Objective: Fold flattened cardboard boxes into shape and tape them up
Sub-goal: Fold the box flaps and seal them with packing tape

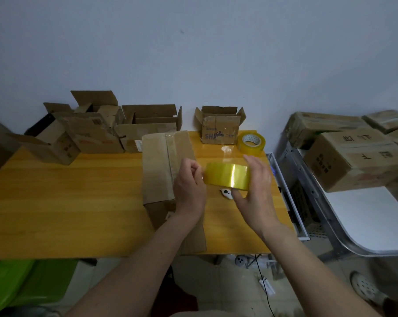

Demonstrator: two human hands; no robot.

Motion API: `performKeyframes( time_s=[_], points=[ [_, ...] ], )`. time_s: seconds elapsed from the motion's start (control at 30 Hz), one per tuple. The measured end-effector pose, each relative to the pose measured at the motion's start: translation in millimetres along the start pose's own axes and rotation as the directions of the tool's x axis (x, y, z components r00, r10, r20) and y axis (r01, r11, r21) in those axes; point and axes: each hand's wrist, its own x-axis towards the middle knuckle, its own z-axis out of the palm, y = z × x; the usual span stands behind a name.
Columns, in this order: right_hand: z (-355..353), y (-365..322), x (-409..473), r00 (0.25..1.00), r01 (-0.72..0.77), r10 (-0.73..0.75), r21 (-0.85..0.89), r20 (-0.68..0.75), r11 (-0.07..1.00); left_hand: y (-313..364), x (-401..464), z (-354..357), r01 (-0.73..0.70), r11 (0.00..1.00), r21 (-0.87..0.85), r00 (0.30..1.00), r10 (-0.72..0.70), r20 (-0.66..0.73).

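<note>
- Tape that tears or sticks back onto the roll looks the likeliest trouble: the left hand (189, 184) seems to be pinching at the free end, and a poor grip there would lose it.
- Another risk, as I judge it: the strip going on crooked, since the cardboard box (168, 170) lies loose on the tabletop (67, 202) with nothing holding it down.
- Right hand (255, 186) is curled round the roll of yellow tape (227, 176), fingers over its far side, holding it above the tabletop.
- Left hand sits at the roll's left edge, fingertips bent; whether it actually has the tape end I cannot tell.
- Box lies just left of and under both hands, an old clear tape seam running along its top.
- Small white cutter (226, 193) rests below the roll; a second tape roll (251, 143) stands farther back.
</note>
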Motion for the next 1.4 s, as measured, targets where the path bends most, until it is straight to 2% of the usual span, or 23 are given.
performKeyframes(
  time_s=[0.07,0.1,0.17,0.23,0.3,0.4,0.5,0.57,0.67,0.73,0.77,0.83,0.97,1.03,1.1,1.17,1.3,1.4],
  points=[
    [-3,-3,5,0.986,-0.147,0.161,0.239,-0.044,0.960,3,-3,-1,0.134,0.987,-0.086,0.990,-0.129,0.051],
    [-3,-3,7,0.978,-0.182,0.204,0.300,-0.041,0.936,4,-4,-1,0.226,0.963,-0.150,0.973,-0.217,0.076],
    [-4,-3,9,0.973,-0.209,0.231,0.325,-0.030,0.922,7,-4,-5,0.417,0.842,-0.342,0.909,-0.389,0.150],
    [-5,-4,12,0.968,-0.228,0.250,0.318,-0.028,0.920,9,-4,-8,0.544,0.678,-0.495,0.836,-0.485,0.255],
    [-6,-5,18,0.959,-0.262,0.282,0.294,-0.026,0.919,10,-6,-10,0.634,0.569,-0.524,0.770,-0.528,0.358],
    [-5,-7,21,0.947,-0.307,0.320,0.285,-0.002,0.908,10,-10,-11,0.715,0.405,-0.570,0.680,-0.591,0.433],
    [-2,-9,22,0.933,-0.331,0.360,0.346,-0.020,0.878,7,-8,-14,0.732,0.333,-0.595,0.639,-0.639,0.428],
    [1,-12,24,0.900,-0.369,0.436,0.520,-0.008,0.770,6,-7,-16,0.733,0.301,-0.610,0.621,-0.662,0.420],
    [12,-17,19,0.841,-0.445,0.508,0.775,0.188,0.449,5,-8,-20,0.726,0.297,-0.621,0.628,-0.654,0.422],
    [22,-20,13,0.781,-0.496,0.536,0.840,0.321,0.221,4,-8,-23,0.712,0.329,-0.621,0.654,-0.632,0.415],
    [26,-20,11,0.763,-0.510,0.544,0.843,0.349,0.173,2,-9,-23,0.704,0.352,-0.617,0.665,-0.630,0.400],
    [31,-20,8,0.774,-0.522,0.537,0.819,0.335,0.240,-2,-10,-25,0.693,0.420,-0.586,0.681,-0.648,0.340],
    [38,-19,9,0.862,-0.467,0.463,0.675,0.205,0.571,-17,-14,-34,0.697,0.532,-0.480,0.679,-0.705,0.204],
    [36,-13,11,0.883,-0.434,0.454,0.572,0.118,0.696,-29,-12,-48,0.684,0.562,-0.464,0.685,-0.714,0.144],
    [32,-6,12,0.896,-0.419,0.438,0.463,0.073,0.781,-39,-10,-64,0.673,0.604,-0.427,0.711,-0.689,0.145],
    [34,-5,11,0.907,-0.406,0.412,0.428,0.082,0.808,-46,-12,-73,0.684,0.602,-0.412,0.708,-0.683,0.177],
    [43,-15,12,0.900,-0.404,0.430,0.518,0.076,0.754,-53,-19,-79,0.704,0.501,-0.503,0.661,-0.721,0.207],
    [50,-19,8,0.922,-0.383,0.360,0.457,0.139,0.803,-62,-24,-85,0.699,0.547,-0.461,0.673,-0.720,0.167]
  ],
)
